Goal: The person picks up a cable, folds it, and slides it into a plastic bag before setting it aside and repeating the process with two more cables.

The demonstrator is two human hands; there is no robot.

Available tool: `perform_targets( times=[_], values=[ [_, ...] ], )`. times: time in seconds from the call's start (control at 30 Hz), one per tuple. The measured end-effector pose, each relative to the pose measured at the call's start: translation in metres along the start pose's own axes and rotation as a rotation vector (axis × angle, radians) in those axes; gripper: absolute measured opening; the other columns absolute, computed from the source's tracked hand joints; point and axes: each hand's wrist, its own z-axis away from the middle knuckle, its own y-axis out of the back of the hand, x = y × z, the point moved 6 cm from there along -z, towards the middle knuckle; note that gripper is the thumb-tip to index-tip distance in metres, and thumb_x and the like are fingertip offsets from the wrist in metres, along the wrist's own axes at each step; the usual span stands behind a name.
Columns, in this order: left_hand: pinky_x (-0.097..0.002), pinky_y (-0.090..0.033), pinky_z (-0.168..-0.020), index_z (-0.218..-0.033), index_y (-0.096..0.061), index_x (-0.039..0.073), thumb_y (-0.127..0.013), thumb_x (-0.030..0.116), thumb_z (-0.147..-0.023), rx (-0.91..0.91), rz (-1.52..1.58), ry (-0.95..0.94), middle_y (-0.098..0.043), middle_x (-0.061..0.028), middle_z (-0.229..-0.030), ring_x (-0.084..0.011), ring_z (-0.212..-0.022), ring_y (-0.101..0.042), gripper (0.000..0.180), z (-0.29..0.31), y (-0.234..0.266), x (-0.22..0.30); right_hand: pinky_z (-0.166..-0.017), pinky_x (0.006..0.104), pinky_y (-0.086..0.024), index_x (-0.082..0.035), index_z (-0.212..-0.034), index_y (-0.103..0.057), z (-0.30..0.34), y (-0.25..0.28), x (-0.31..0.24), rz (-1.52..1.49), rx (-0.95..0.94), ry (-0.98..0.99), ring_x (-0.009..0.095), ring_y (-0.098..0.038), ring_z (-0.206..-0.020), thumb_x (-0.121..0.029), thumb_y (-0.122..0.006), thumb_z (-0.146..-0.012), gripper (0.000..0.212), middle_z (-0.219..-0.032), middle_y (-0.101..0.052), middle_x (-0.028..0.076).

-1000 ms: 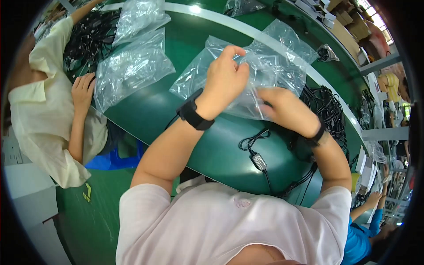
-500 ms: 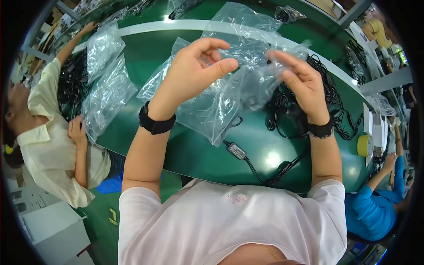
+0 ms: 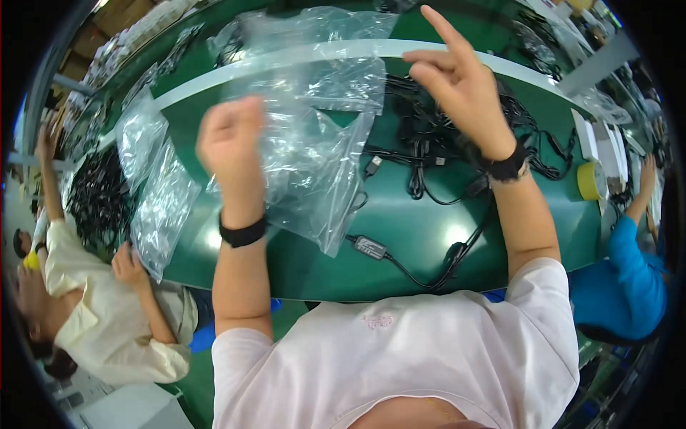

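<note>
My left hand is raised over the green table, closed in a fist on the edge of a clear plastic bag that hangs down to the table. My right hand is lifted higher to the right, fingers spread, with nothing in it. A black cable with a small inline box lies on the table below the bag. It runs toward a tangle of black cables under my right wrist. Both wrists wear black bands.
More clear bags lie at the table's left end, and others at the far side. A yellow tape roll sits at the right. One person in a pale shirt sits on my left, another in blue on my right.
My right hand has let go of the bag and risen with its fingers spread. My left hand has closed into a fist and swung the bag to the left. The view has tilted.
</note>
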Motion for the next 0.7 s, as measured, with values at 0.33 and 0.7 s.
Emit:
perform_targets(
  times=[0.33, 0.7],
  values=[
    [-0.0263, -0.037, -0.070, -0.059, -0.045, 0.006, -0.069, 0.002, -0.069, 0.154, -0.601, -0.495, -0.051, -0.0079, -0.089, -0.0184, -0.081, -0.048, 0.026, 0.000, 0.024, 0.035, -0.070, 0.0312, -0.045, -0.006, -0.102, -0.060, -0.005, 0.079, 0.093, 0.728, -0.344, -0.323, 0.023, -0.057, -0.076, -0.009, -0.066, -0.068, 0.035, -0.089, -0.060, 0.013],
    [-0.0316, -0.036, -0.070, -0.055, -0.042, 0.007, -0.069, 0.003, -0.064, 0.068, -0.880, -0.622, -0.055, -0.0105, -0.097, -0.0224, -0.086, -0.046, 0.028, 0.006, 0.005, 0.039, -0.077, 0.0302, -0.044, -0.005, -0.086, -0.063, -0.022, 0.072, 0.053, 0.611, -0.090, 0.135, 0.023, -0.056, -0.090, -0.006, -0.060, -0.073, 0.013, -0.088, -0.062, 0.008]
  ],
)
